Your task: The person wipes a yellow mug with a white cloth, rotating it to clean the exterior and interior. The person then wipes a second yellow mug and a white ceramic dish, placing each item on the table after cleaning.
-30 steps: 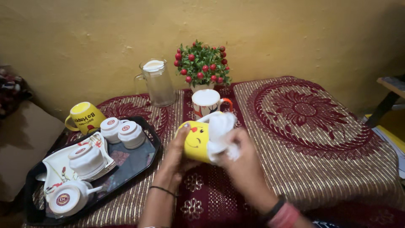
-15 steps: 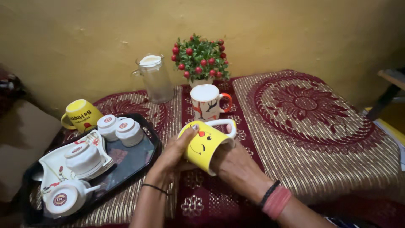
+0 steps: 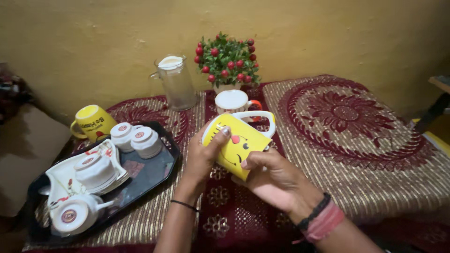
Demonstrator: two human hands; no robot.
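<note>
**Yellow mug held tilted over the middle of the table**

You have a table (image 3: 375, 187) under a maroon and gold patterned cloth, set against a yellow wall. At its left edge lies a black tray (image 3: 154, 175) carrying upturned white cups (image 3: 136, 140), a white dish (image 3: 65, 180) with another upturned cup on it, and a small white pot (image 3: 72, 215) near the front left corner. Toward the back edge stand a clear glass jug (image 3: 177, 84) and a potted plant with red berries (image 3: 228, 61); a white mug with an orange handle (image 3: 233, 101) stands just in front of the plant. A second yellow mug (image 3: 92, 122) stands by the tray's back left corner.

The yellow face mug (image 3: 236, 140) is off the cloth, held in the air over the middle of the table, just in front of the white mug and partly covering it. Its long axis is tilted: the base points up and to the left, the mouth down and to the right toward your right palm. The white handle faces up and away from you, and the painted face looks up at you.

Your left hand (image 3: 201, 161) is closed on the mug's left side, fingers pressed on its wall near the base. Your right hand (image 3: 276, 180) wraps the lower end, thumb across the wall, fingers hidden beneath.
</note>
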